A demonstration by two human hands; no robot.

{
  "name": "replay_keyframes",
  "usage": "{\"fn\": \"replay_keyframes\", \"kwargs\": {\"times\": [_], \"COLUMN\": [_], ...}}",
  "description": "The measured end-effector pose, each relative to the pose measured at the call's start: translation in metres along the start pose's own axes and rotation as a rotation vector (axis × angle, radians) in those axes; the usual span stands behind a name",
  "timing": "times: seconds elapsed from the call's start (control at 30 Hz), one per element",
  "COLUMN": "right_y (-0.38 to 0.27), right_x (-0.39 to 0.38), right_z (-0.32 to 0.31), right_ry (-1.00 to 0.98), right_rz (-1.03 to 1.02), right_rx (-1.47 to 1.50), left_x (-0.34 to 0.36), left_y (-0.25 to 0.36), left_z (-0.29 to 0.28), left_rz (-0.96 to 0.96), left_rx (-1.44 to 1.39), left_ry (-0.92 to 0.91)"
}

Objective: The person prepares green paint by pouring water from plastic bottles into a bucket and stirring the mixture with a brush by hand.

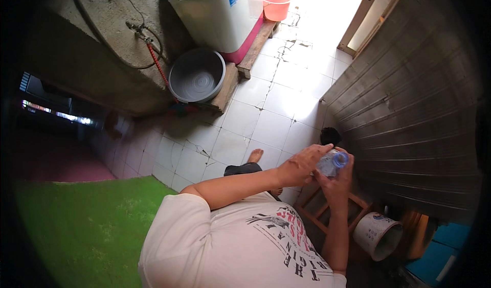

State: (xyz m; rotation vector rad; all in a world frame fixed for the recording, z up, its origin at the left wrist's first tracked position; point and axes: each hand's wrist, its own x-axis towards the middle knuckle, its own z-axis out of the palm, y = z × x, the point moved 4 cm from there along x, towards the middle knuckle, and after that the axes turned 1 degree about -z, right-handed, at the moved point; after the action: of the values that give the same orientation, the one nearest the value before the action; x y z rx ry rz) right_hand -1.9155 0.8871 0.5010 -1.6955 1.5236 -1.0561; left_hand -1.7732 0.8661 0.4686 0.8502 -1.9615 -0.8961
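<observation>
A clear plastic bottle point(326, 164) with a blue ring or cap at its top is held in front of me, right of the middle. My left hand point(298, 168) grips it from the left, fingers closed along its side. From below and the right, my right hand point(338, 185) wraps around it, its fingers close to the blue top. Whether that top is a cap or an open neck, I cannot make out. Just beyond the hands is a dark, rounded thing point(330, 135) whose kind I cannot tell.
White floor tiles point(240, 118) lie ahead, some cracked. A grey basin point(197, 76) and a washing machine point(220, 19) rest on wooden supports, near a pink bucket point(276, 4). Corrugated metal point(409, 104) stands at right, above a white bucket point(376, 234). A green surface point(97, 226) fills the lower left.
</observation>
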Motion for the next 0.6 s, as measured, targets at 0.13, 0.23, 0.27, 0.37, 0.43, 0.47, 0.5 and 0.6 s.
{"fn": "replay_keyframes", "kwargs": {"times": [0.13,0.23,0.27,0.37,0.43,0.47,0.5,0.6], "right_y": [-0.005,-0.019,-0.018,0.001,0.021,0.042,0.060,0.089], "right_x": [0.027,0.051,0.058,0.069,0.069,0.062,0.057,0.037], "right_z": [0.066,0.110,0.124,0.163,0.188,0.196,0.208,0.241], "right_ry": [-0.136,-0.243,-0.248,-0.228,-0.237,-0.239,-0.244,-0.293], "right_rz": [-0.017,-0.039,-0.060,0.104,0.183,0.275,0.358,0.583], "right_rx": [-0.050,0.059,0.031,0.085,0.064,-0.006,-0.073,-0.071], "left_x": [-0.018,-0.032,-0.035,-0.049,-0.068,-0.069,-0.071,-0.085], "left_y": [-0.036,-0.084,-0.102,-0.163,-0.236,-0.257,-0.280,-0.355], "left_z": [-0.050,-0.093,-0.109,-0.175,-0.215,-0.239,-0.266,-0.342], "left_rz": [-0.048,-0.163,-0.193,-0.420,-0.341,-0.435,-0.527,-0.571], "left_rx": [0.041,0.130,0.164,0.164,0.256,0.239,0.229,0.388], "left_ry": [0.123,0.149,0.228,0.388,0.513,0.531,0.553,0.669]}}
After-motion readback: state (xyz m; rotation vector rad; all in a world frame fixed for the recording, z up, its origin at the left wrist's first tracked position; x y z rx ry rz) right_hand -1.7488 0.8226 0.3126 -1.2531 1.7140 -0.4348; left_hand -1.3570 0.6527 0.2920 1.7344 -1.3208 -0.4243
